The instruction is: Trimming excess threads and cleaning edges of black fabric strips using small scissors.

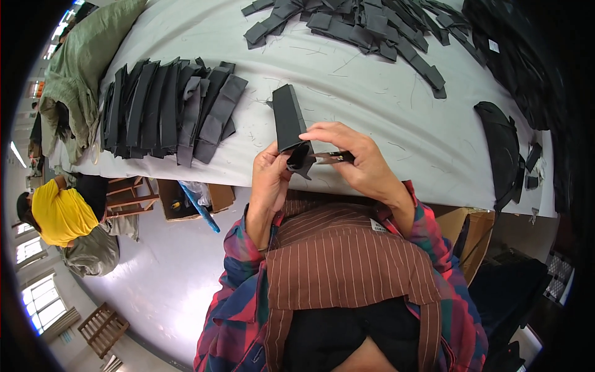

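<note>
My left hand (268, 178) is closed on the lower end of a folded black fabric strip (287, 118), which points away from me over the near edge of the table. The strip's near end gapes into a dark fold. My right hand (365, 162) grips small thread snips (335, 157), their blades pointing left at that fold. A fingertip of the same hand touches the strip's right side. Whether the blades are cutting anything cannot be made out.
To the left on the white-covered table (260, 74) lies a row of black strips (155, 108). A loose pile of strips (372, 25) lies at the far side. Black fabric (499, 146) rests at right. A person in yellow (62, 211) sits beyond a cardboard box (220, 197).
</note>
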Tool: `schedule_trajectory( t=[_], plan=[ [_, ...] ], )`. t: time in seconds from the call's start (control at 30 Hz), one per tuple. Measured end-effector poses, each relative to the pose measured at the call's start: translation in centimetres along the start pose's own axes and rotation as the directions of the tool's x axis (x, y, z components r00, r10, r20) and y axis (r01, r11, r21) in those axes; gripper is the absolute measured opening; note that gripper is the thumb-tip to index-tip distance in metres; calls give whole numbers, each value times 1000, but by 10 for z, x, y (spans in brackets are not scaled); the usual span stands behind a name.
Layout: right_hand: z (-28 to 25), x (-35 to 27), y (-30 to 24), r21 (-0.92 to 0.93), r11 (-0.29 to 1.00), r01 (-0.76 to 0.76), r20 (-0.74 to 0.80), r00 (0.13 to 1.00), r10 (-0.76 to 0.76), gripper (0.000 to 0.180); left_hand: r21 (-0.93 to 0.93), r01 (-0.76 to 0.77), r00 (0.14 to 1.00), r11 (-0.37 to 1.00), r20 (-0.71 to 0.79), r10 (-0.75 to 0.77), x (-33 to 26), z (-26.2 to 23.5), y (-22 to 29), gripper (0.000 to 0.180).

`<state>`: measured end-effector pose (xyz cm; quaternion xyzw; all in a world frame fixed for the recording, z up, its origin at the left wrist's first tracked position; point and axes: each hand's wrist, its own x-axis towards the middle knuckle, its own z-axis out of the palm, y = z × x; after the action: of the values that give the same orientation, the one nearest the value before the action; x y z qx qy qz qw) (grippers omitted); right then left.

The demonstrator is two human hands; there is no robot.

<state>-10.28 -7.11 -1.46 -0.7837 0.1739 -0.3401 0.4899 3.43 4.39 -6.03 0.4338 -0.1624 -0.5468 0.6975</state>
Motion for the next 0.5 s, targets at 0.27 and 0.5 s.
schedule_trajectory(
  t=[0.27, 0.5],
  plan=[
    [-9, -16, 6, 87, 984, -154, 206, 970, 133, 30, -89, 134, 989, 987, 78, -127, 3, 8, 3, 50],
    [-11, -24, 8, -10, 998, -65, 225, 972, 65, 23, 8, 198, 980, 980, -17, -198, 8, 9, 7, 48]
  ],
)
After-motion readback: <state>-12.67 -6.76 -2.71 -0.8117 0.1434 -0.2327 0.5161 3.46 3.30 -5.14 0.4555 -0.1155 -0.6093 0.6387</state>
